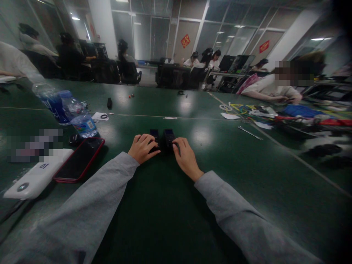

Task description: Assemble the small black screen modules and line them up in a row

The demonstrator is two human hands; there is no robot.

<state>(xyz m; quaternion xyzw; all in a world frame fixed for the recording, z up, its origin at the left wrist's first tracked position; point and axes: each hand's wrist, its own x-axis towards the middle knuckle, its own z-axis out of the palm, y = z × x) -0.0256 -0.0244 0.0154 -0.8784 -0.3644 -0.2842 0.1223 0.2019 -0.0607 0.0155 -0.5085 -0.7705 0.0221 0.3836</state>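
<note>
Big green table (pixel 154 209) under it all, then the red-edged phone (pixel 79 161) as my landmark. Right of the phone, the left hand (pixel 141 147) curls over the left black device (pixel 154 132), and the right hand (pixel 186 156) bends its fingers at the edge of the right black device (pixel 168 136); can't tell if either actually grips. Step in hand looks like handling that side-by-side pair, and lifting one would call for a surer hold

Left black handheld device (pixel 154 132): lower part hidden by left hand (pixel 143 147). Right black handheld device (pixel 169 135): display illegible. Black cable (pixel 12 212): cut off, left edge. Grey sleeves (pixel 90 205): cut off, bottom edge. Dark item (pixel 327 149), far right: blurred.
</note>
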